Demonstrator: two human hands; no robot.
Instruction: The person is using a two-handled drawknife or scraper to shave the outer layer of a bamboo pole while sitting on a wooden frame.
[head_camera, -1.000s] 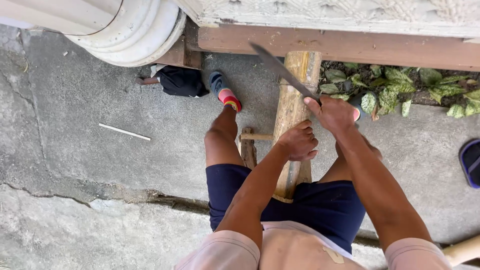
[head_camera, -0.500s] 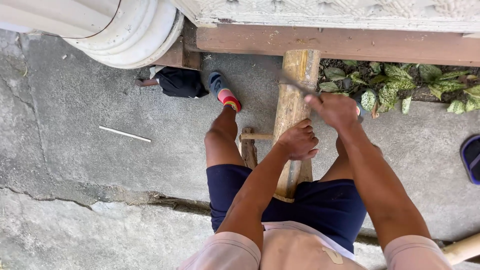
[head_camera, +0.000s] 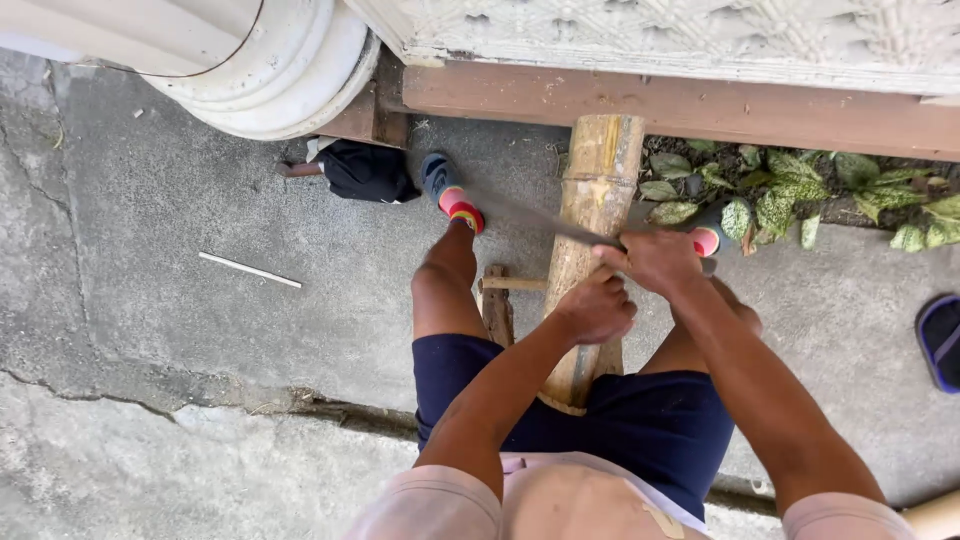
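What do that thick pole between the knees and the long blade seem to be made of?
The pole looks like bamboo: yellow-tan, rounded, with ring joints and a dry matte skin, greenish-stained near the top. The blade, held in the right hand, looks like dull grey metal, thin and flat, though motion blur leaves its finish unclear.

Cracked grey concrete floor (head_camera: 200, 330), with a long seam running left of the hands and a rougher slab nearer than them.
- thin white stick (head_camera: 250, 270), lying flat, well left of the hands
- black bundle (head_camera: 368, 172), up and left of the hands, just beside the round white column base (head_camera: 270, 85)
- bamboo pole (head_camera: 590, 250), lengthwise under the hands, far end by the brown wooden beam (head_camera: 680, 105)
- small wooden stand (head_camera: 497, 300), just left of the hands
- dark blue sandal (head_camera: 940, 340), well right of the hands
- spotted green leaves (head_camera: 790, 200), beyond the hands to the right
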